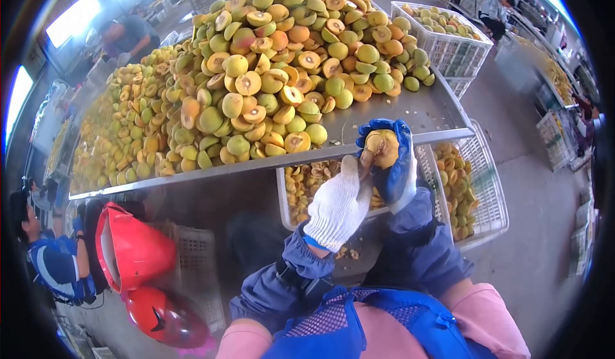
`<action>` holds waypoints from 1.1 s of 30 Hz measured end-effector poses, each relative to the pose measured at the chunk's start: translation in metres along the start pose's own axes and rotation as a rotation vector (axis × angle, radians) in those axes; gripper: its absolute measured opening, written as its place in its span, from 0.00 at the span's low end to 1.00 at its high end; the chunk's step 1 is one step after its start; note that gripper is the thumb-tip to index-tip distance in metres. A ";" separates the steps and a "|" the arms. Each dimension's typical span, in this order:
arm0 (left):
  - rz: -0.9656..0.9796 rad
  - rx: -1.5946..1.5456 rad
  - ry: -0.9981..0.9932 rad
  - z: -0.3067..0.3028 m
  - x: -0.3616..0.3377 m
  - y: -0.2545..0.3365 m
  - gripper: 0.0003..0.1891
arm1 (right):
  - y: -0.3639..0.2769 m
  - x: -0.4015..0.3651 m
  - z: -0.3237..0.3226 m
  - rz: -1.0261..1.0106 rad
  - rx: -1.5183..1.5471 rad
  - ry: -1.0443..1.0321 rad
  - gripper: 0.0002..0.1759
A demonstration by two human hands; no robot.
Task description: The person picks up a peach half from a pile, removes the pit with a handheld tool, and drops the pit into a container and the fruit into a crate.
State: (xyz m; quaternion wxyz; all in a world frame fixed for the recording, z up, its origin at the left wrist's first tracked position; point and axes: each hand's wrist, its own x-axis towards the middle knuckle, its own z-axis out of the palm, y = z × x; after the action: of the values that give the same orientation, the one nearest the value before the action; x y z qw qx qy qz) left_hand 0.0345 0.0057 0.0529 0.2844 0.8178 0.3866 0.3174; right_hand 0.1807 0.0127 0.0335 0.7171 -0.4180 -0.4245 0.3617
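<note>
My right hand [398, 167], in a blue-coated glove, is closed around a yellow stone fruit half [384, 146] that looks like a peach or apricot, cut face towards me. My left hand [339, 202], in a white knit glove, has its fingers curled against the fruit's left side. A brownish fingertip shows at the fruit's edge, and whatever the left fingers hold is hidden. Both hands are just off the front edge of a metal table [416, 109]. A large heap of green-yellow fruit [256, 83], many pieces halved with pits showing, lies on it.
Below my hands a white crate [282, 195] holds small fruit pieces. To its right stands a crate of fruit [490, 192]; another full crate [458, 48] is stacked behind. A red bucket [144, 250] and red helmet [157, 317] are at left, near a person in blue [61, 263].
</note>
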 end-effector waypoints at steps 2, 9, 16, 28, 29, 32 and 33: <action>0.055 0.059 -0.009 0.003 -0.003 -0.006 0.15 | -0.010 -0.006 0.011 -0.064 -0.052 0.014 0.14; 0.178 0.130 0.028 0.005 -0.009 -0.013 0.14 | -0.003 -0.010 0.009 -0.085 0.039 -0.012 0.16; 0.320 0.273 -0.124 0.023 -0.019 -0.045 0.22 | -0.002 -0.014 0.010 0.110 0.105 0.024 0.20; -0.489 -1.032 -0.356 0.005 -0.029 -0.039 0.12 | 0.003 -0.006 0.002 0.331 0.242 -0.080 0.18; -0.502 -1.077 -0.375 0.004 -0.030 -0.037 0.12 | 0.025 -0.014 0.007 0.277 0.235 0.178 0.20; -0.499 -0.923 -0.387 0.014 -0.034 -0.040 0.13 | 0.069 -0.018 -0.004 0.297 0.201 0.167 0.15; -0.420 -0.813 -0.324 0.025 -0.037 -0.045 0.14 | 0.063 -0.019 0.007 0.302 0.167 0.254 0.14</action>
State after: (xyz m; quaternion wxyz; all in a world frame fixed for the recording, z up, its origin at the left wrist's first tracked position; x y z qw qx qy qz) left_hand 0.0139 -0.0056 -0.0063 0.6955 0.5834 0.3388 0.2473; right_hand 0.1566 0.0231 -0.0269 0.7345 -0.4584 -0.2320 0.4433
